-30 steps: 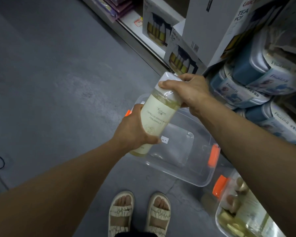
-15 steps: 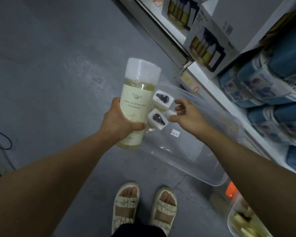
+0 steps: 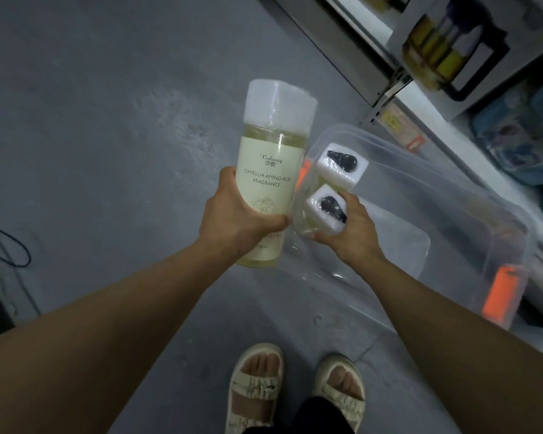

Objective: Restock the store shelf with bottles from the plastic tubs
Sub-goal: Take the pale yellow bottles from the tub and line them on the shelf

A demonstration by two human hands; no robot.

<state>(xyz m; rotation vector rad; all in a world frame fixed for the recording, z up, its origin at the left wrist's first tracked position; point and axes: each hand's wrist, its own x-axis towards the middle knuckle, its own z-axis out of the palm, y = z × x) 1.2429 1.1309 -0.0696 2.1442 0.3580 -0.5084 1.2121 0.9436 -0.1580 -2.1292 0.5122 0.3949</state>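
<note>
A person's left hand (image 3: 232,220) wraps around the lower half of a tall clear bottle (image 3: 271,170) of pale yellow liquid, held upright over the floor. Just to its right, the right hand (image 3: 351,233) grips a shrink-wrapped twin pack (image 3: 329,195) of white-capped bottles from below, above a clear plastic tub (image 3: 452,220). The bottle looks full, fairly heavy, rigid and smooth, so slippery; mid-body is the safest hold. Its label reads "Xishuang", "CAMELLIA AMINO ACID FRAGRANCE".
</note>
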